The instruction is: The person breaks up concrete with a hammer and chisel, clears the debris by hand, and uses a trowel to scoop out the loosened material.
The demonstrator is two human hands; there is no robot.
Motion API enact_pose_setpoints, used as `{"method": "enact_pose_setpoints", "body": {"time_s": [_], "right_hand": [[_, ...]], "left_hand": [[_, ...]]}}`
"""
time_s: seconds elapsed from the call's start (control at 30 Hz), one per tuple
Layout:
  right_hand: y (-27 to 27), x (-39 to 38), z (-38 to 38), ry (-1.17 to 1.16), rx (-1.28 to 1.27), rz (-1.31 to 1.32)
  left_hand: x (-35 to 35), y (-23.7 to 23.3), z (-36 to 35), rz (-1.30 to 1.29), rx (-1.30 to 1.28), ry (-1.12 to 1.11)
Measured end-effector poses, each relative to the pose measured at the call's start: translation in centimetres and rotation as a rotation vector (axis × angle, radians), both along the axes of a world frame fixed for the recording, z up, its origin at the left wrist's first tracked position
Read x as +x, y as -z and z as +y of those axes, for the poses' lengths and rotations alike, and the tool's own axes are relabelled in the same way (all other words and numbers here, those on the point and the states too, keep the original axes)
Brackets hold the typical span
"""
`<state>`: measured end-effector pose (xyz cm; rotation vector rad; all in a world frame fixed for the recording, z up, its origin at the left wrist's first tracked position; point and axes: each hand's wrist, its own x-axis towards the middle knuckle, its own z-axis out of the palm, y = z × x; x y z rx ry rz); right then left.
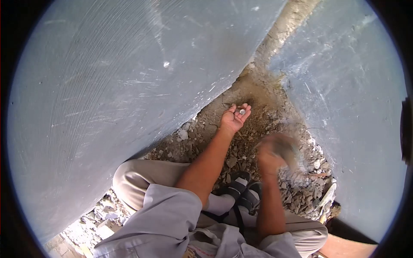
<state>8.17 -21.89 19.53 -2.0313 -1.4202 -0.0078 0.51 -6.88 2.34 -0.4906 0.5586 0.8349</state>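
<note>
My left hand reaches forward, palm up, into the narrow corner between two grey panels. Its fingers curl around a metal rod, of which only the pale, round, shiny end shows; the rest is hidden. Dark, dug-looking soil lies just beyond the fingers. To the right and nearer my body, my right hand is smeared by motion. A grey-brown lump is in its grip, too blurred to tell whether it is a stone or a hammer head. The two hands are apart.
A large grey panel slopes along the left, another grey panel along the right. Rubble and broken stones cover the ground between them. My sandalled feet and bent knees are close below the hands. A brown board sits lower right.
</note>
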Motion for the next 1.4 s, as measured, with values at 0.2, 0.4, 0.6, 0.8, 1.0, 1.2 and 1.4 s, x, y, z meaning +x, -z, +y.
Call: {"method": "enact_pose_setpoints", "body": {"time_s": [0.2,0.4,0.6,0.8,1.0,1.2,1.4], "right_hand": [[1.0,-2.2,0.2,0.092,-0.117,0.949],[-15.7,0.5,1.9,-0.174,0.617,0.351],[9.2,0.6,0.3,0.143,-0.429,0.711],[-5.6,0.6,1.8,0.081,0.109,1.033],[-16.2,4.8,2.6,-0.41,0.854,0.617],[5.8,-0.8,0.8,0.105,-0.252,1.185],[-10.2,1.8,2.0,0.234,0.115,0.831]], "left_hand": [[0.6,2.6,-0.7,0.169,0.03,0.045],[0.0,1.0,-0.2,0.036,0.066,0.001],[1.4,4.6,1.3,-0.132,0.085,0.071],[1.4,0.0,0.8,0.036,0.059,0.059],[1.2,-0.5,0.7,0.059,0.068,0.027],[2.0,1.8,2.3,-0.03,-0.001,0.031],[1.5,0.4,0.8,0.076,0.009,0.026]]}}
